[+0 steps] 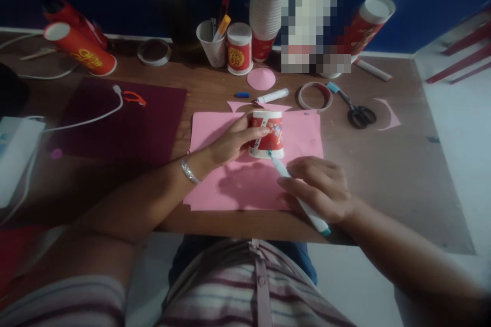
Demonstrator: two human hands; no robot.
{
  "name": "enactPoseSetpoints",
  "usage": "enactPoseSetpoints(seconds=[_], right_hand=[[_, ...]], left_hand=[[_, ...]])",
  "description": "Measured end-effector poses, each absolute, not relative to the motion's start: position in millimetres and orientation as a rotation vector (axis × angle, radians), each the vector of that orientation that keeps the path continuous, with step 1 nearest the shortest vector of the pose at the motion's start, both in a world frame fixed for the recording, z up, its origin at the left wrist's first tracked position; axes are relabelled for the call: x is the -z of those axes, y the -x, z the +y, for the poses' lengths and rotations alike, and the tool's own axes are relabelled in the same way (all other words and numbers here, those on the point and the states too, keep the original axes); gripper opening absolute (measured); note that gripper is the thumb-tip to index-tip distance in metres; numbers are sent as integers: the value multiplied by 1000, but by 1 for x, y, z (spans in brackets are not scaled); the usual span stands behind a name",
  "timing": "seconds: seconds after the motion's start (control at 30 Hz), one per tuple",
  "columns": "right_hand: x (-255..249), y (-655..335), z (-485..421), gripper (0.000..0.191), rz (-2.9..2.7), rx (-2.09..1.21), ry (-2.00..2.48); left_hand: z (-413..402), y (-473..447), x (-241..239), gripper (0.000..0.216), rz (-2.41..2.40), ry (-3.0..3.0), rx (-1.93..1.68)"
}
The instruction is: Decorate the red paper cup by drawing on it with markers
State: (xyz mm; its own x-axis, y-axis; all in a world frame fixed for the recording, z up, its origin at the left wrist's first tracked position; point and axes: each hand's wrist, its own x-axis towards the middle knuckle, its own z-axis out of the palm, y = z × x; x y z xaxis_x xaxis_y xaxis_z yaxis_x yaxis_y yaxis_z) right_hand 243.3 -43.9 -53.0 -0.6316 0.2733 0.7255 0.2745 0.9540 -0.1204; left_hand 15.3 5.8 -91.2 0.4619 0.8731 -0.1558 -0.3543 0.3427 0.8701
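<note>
Tabletop (414,163), scissors (357,113) right of held cup (274,137)

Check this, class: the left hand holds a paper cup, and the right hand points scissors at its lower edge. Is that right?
Not quite: the head view shows the right hand pointing a white marker at the paper cup's lower edge; the scissors lie untouched. The left hand does hold the cup.

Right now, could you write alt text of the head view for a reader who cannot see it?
A person's left hand holds a red and white cup over pink paper while the right hand holds a marker at the cup's white lower edge. Scissors and a roll of tape lie on the table, farther back.
</note>
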Motion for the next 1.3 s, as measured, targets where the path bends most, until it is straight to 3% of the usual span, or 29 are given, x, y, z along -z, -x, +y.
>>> enactPoseSetpoints(seconds=[0.47,0.77,1.3], right_hand=[[59,-246,-46,17,-2234,80,586],[55,-244,-46,17,-2245,6,512],[62,-240,-49,13,-2323,43,525]], left_hand=[[6,-16,93,42,688,-867,-911],[4,-16,83,37,738,-938,-863],[2,-17,85,48,799,-968,-845]])
